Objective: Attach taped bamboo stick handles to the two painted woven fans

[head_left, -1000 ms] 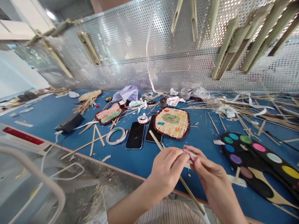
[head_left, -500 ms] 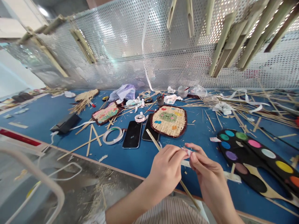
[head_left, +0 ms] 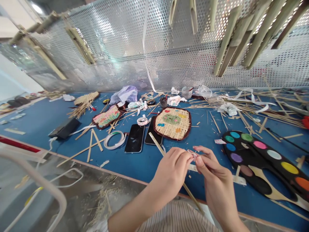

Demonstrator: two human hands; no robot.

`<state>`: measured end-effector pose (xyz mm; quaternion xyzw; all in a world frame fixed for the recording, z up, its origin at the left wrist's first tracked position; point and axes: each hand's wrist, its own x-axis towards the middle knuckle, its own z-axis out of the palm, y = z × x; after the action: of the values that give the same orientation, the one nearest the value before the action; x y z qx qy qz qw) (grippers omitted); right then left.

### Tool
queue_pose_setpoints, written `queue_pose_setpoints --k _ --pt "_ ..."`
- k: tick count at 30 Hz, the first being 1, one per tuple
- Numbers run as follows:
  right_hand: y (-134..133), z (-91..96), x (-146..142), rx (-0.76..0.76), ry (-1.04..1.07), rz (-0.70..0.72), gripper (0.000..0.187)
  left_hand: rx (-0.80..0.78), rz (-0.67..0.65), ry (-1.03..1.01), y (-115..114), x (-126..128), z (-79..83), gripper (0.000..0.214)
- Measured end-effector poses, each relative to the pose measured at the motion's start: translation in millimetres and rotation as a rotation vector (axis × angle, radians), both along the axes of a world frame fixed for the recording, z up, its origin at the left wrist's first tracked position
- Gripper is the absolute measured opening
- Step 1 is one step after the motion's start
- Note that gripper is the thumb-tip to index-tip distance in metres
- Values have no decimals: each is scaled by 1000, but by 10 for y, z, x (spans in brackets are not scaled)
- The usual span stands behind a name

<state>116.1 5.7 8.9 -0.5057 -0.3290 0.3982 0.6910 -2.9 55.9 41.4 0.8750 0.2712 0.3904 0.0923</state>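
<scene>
Apparently the work was small and close at the fingertips: the left hand (head_left: 170, 174) was curled around a thin bamboo stick (head_left: 156, 145), which ran slantwise beneath it from about eleven o'clock to five o'clock, while the right hand (head_left: 214, 177) was firmly pinching a scrap of pink-and-white tape (head_left: 192, 154) just beside the left fingers. The step in hand looked like fine handling of that scrap above the blue tabletop (head_left: 36, 122), and the next move seemed to call for steady finger pressure rather than a reach for anything else. Both hands were held over the tabletop's near edge. At about eleven o'clock from them lay two black smartphones (head_left: 134, 138), and at twelve o'clock sat a woven bamboo mat (head_left: 172, 124) with a dark red border. A coil of white tape (head_left: 115, 140) lay at about ten o'clock, and a black palette-shaped board (head_left: 256, 164) with round paint colours lay at three o'clock. The fingers hid much of the scrap, so I could not tell whether it was fixed to the stick or to the pale strip (head_left: 193, 168) just below it. The stick's middle was also hidden behind the left hand.
</scene>
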Motion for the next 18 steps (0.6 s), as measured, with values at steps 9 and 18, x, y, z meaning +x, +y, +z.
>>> queue_pose_setpoints --k 9,18 --pt "17 -16 -23 22 -60 -67 8 -91 -52 -99 30 -5 30 7" --pt "25 -31 -52 17 -86 -113 8 -39 -48 -32 10 -8 62 10"
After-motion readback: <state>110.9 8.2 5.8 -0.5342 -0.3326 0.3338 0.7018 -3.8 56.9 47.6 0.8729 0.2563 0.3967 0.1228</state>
